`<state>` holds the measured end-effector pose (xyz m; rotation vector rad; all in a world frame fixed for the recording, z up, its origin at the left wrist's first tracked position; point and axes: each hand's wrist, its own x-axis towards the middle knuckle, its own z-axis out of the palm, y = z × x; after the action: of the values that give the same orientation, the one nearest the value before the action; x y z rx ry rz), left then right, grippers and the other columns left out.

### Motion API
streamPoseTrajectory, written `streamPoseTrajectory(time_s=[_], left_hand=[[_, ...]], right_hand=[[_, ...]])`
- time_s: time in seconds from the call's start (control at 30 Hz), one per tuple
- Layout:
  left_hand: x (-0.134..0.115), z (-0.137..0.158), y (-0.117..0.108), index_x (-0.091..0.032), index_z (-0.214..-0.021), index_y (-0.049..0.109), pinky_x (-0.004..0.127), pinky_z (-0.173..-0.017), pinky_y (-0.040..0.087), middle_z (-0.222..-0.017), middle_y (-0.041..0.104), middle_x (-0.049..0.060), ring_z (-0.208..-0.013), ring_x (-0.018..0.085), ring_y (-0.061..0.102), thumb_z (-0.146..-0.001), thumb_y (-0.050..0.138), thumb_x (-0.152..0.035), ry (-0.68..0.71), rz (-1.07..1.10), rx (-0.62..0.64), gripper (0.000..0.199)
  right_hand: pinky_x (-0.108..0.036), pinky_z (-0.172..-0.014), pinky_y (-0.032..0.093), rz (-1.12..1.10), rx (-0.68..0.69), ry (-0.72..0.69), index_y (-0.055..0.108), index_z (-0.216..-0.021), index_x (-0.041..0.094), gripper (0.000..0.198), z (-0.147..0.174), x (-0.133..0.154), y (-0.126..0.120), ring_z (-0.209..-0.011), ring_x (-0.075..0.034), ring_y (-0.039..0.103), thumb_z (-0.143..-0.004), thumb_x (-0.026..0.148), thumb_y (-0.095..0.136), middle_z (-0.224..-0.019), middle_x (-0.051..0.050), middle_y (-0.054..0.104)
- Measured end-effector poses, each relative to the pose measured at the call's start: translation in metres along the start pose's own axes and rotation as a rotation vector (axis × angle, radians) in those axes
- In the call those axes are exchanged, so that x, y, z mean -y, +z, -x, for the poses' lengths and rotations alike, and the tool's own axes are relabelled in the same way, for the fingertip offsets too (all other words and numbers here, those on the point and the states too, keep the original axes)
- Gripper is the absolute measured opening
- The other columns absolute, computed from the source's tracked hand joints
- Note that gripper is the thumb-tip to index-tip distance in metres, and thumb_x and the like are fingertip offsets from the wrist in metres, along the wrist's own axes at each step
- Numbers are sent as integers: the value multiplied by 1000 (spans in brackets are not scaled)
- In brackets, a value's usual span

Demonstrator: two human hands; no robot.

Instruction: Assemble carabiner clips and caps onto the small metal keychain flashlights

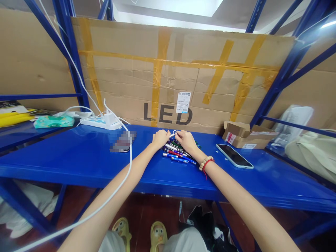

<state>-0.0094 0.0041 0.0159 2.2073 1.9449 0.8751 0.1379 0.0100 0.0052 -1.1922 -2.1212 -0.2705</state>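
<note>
Over the far middle of the blue table (78,154), my two hands meet above a pile of small pen-shaped metal keychain lights. My left hand (160,139) is closed, pinching a silver keychain light (172,135). Fingers bent, my right hand (186,140) pinches at a small metal ring (175,132) by the light's end. Below them the pile holds several lights, among them a red one (175,153) and a blue one (179,160). Part of the pile is hidden by my hands.
To the right lie a phone (235,155) and an open small carton (240,136). A blurred-out object (122,141) and a white power strip (101,120) are at left. A white cable (128,171) crosses my left forearm. A cardboard sheet (126,80) stands behind.
</note>
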Motion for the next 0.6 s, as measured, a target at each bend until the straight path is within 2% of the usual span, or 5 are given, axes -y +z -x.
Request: streamPoseTrajectory(time_s=[0.27, 0.6], left_hand=[[0, -2, 1, -17, -59, 68, 30, -73, 45, -71, 70, 9, -78, 22, 64, -88, 25, -38, -20, 54, -8, 55], [5, -8, 6, -16, -60, 67, 25, -58, 42, -54, 65, 4, -59, 16, 62, -88, 23, -42, -1, 177, 29, 58]], right_hand=[[-24, -57, 30, -71, -58, 29, 59, -64, 16, 32, 0, -1, 4, -56, -12, 46, -87, 27, 40, -61, -3, 54], [-22, -54, 35, -245, -100, 122, 62, -63, 14, 38, -1, 3, 8, -46, -11, 49, -87, 32, 38, -48, 1, 55]])
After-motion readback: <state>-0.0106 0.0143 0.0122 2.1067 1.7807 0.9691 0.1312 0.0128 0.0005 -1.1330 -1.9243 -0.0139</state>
